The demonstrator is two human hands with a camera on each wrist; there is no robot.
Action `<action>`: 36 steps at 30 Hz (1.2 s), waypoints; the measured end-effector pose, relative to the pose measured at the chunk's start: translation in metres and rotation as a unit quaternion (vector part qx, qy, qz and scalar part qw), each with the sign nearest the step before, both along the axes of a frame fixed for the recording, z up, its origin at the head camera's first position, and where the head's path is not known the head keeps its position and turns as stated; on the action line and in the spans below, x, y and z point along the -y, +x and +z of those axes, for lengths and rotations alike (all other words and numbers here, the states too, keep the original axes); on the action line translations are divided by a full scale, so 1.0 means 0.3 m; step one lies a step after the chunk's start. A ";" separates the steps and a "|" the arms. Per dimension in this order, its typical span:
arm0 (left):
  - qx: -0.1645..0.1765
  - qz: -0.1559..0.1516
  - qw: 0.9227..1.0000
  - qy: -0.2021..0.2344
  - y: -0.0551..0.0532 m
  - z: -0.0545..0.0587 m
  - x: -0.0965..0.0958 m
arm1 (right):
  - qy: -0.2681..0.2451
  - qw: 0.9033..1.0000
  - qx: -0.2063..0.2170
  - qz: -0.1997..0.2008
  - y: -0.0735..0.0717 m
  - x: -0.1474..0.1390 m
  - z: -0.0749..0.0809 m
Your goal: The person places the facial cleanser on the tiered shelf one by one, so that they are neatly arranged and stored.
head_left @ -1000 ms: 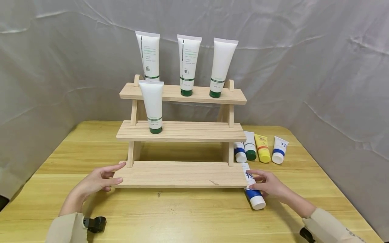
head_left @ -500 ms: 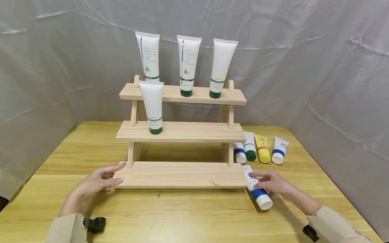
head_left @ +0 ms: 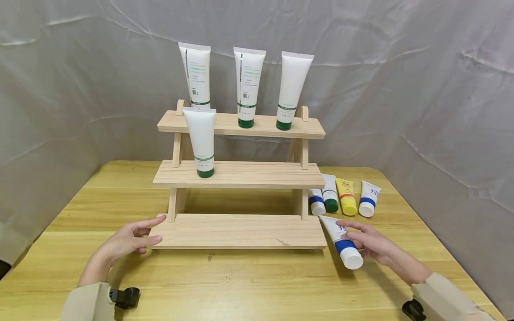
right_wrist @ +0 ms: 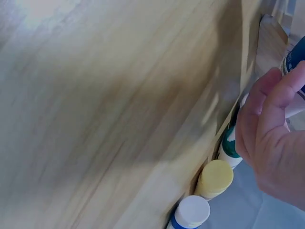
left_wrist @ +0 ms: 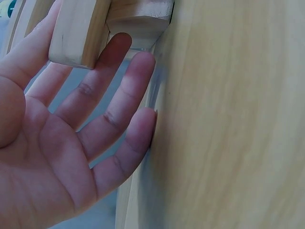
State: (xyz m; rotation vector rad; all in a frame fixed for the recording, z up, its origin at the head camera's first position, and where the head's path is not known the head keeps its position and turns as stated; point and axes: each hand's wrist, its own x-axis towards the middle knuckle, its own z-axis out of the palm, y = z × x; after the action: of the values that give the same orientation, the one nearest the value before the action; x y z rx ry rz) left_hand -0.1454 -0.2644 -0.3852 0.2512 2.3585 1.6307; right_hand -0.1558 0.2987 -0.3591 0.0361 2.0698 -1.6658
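Observation:
A white tube with a blue band is pinched in my right hand beside the right end of the wooden display stand. Its white cap points down toward the front, and a shadow lies below it. In the right wrist view only part of this tube shows, at the edge. My left hand touches the left end of the bottom shelf, thumb and index finger on the board. In the left wrist view, that hand's other fingers extend loosely by the board's end.
Three white tubes with green caps stand on the top shelf. Another white tube stands on the middle shelf's left. Behind the right hand lie a yellow tube, a green-capped tube and blue-banded tubes on the table.
My right hand has moved right with the blue-banded tube, drawing it away from the shelf's end and raising its cap end slightly. The left hand has stayed in place.

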 end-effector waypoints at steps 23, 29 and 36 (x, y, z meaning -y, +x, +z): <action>0.002 0.002 1.000 0.004 0.000 0.000 -0.002 | -0.047 0.991 -0.077 -0.103 -0.009 0.006 0.086; 0.003 0.001 1.000 0.000 0.000 0.001 -0.001 | -0.037 0.986 -0.132 -0.095 -0.009 0.007 0.124; 0.005 -0.002 1.000 0.003 0.000 0.002 0.002 | -0.019 0.979 -0.178 -0.100 -0.018 0.028 0.170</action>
State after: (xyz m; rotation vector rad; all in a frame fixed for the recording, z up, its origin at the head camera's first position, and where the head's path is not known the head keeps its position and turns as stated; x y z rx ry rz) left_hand -0.1454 -0.2651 -0.3848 0.2478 2.3451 1.6333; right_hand -0.1611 0.2903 -0.3081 -0.0739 2.3601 -1.9513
